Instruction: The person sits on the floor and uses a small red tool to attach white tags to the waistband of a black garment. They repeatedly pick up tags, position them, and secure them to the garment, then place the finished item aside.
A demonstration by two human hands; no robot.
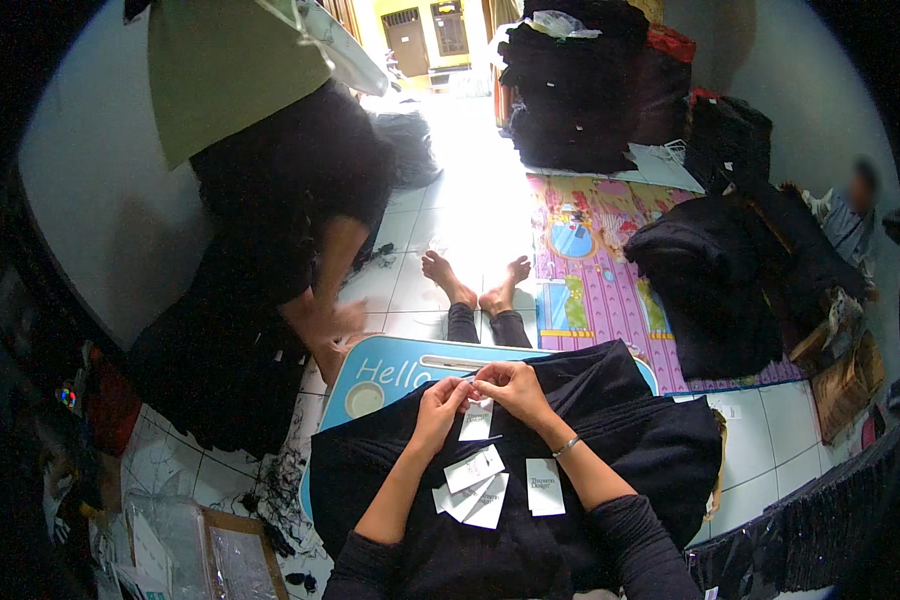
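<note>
My left hand (442, 408) and my right hand (515, 392) meet over the middle of the small table, fingers pinched together at the top of a white paper tag (476, 421). The tag hangs below my fingertips; any string on it is too small to make out. Black fabric (600, 430) covers most of the light blue lap table (410, 352) under my hands. Nearer to me on the cloth lie several overlapping white tags (475, 467), with another white tag (544, 487) apart to the right. A bracelet circles my right wrist.
At left, a co-worker's hand (325, 325) reaches down beside black fabric (235, 350). Tall black stacks (575, 90) stand at the back. Black cloth heaps (710, 280) lie on a colourful mat (595, 290) at right. Dark thread scraps (288, 490) litter the tiles near a plastic box (205, 545).
</note>
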